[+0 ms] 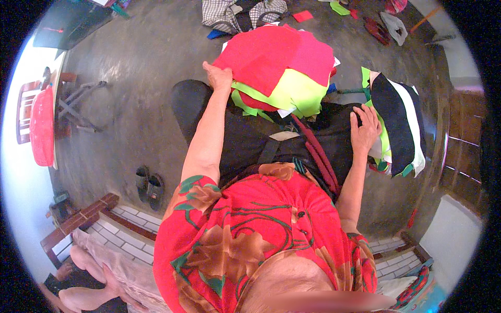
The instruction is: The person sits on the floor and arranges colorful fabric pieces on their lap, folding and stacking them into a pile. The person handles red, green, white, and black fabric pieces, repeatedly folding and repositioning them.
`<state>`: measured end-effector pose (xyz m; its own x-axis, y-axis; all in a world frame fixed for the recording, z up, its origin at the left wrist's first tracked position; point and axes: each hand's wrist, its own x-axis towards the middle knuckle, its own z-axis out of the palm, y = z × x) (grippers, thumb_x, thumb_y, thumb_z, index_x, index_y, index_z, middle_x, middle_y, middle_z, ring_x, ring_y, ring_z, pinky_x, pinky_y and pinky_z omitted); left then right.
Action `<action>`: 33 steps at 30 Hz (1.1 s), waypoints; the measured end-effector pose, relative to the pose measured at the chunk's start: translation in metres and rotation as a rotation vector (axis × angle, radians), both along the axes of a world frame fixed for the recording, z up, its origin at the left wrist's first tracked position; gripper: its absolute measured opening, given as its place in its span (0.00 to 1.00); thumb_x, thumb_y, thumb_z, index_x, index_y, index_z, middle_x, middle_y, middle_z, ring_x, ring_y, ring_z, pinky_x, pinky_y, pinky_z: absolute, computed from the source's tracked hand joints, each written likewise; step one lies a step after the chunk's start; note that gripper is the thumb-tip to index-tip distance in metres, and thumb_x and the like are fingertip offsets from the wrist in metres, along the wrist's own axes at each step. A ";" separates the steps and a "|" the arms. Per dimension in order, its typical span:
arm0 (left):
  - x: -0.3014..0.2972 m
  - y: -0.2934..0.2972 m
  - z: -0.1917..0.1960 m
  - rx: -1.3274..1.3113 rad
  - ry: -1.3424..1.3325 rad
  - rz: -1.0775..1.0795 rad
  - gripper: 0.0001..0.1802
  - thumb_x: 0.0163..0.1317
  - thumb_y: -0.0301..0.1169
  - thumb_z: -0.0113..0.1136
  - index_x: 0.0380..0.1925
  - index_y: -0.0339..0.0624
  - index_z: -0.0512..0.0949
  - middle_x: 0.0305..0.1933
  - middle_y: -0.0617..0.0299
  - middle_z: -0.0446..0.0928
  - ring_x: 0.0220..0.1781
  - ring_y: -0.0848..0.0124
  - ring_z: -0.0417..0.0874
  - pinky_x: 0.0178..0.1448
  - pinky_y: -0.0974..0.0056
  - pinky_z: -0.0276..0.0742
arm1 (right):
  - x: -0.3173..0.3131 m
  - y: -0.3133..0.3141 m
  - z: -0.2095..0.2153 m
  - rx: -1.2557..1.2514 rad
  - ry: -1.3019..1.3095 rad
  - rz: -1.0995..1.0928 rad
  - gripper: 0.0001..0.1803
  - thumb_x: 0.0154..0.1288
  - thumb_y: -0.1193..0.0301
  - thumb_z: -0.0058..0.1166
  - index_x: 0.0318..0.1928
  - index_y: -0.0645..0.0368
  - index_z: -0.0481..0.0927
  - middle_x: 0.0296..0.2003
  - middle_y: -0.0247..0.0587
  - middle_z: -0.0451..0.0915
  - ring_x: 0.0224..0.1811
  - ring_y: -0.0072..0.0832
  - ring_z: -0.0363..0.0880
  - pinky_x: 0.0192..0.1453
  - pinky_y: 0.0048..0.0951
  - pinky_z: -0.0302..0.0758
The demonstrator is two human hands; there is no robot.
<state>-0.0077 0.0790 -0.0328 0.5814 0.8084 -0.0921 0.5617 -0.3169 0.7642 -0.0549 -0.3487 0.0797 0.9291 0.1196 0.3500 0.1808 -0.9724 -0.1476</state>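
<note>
A rounded stack of cloth pieces (261, 60), red, pink and yellow-green on top, lies over my lap. My left hand (219, 76) grips its left edge, with the thumb by the red cloth; part of the fingers is hard to make out. To the right stands a pile of cloth (399, 125) in black, white and green layers. My right hand (366, 129) rests at that pile's left edge, its fingers bent and apart, with nothing visible held in them. Under the stack, green and white scraps stick out. A dark red strap (318, 154) runs across my dark trousers.
Checked cloth (219, 14) and coloured scraps (302, 16) lie on the floor ahead, with shoes (377, 31) and a plastic bag (394, 27) farther right. Dark sandals (150, 187), a red basin (43, 127) and a folding stand (81, 107) are at left. Another person's legs (86, 281) show lower left.
</note>
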 end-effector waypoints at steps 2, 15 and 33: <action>0.001 -0.007 0.015 -0.057 0.004 0.001 0.47 0.48 0.26 0.62 0.66 0.37 0.48 0.51 0.37 0.74 0.54 0.45 0.76 0.60 0.53 0.70 | -0.002 -0.002 0.000 -0.004 0.007 -0.013 0.12 0.60 0.58 0.57 0.44 0.44 0.82 0.54 0.27 0.76 0.64 0.31 0.66 0.67 0.46 0.55; 0.005 -0.003 0.011 0.172 -0.033 -0.136 0.24 0.48 0.26 0.61 0.49 0.39 0.77 0.54 0.46 0.71 0.57 0.52 0.73 0.61 0.55 0.69 | -0.003 -0.002 0.001 -0.014 0.012 -0.034 0.13 0.60 0.59 0.57 0.45 0.43 0.82 0.55 0.28 0.76 0.64 0.32 0.66 0.67 0.49 0.55; -0.005 -0.025 0.034 0.770 -0.114 -0.496 0.36 0.53 0.42 0.63 0.64 0.55 0.63 0.71 0.49 0.52 0.73 0.49 0.51 0.68 0.40 0.52 | -0.002 0.003 0.003 0.086 -0.042 -0.036 0.11 0.56 0.62 0.59 0.40 0.45 0.82 0.50 0.29 0.78 0.61 0.32 0.68 0.65 0.49 0.56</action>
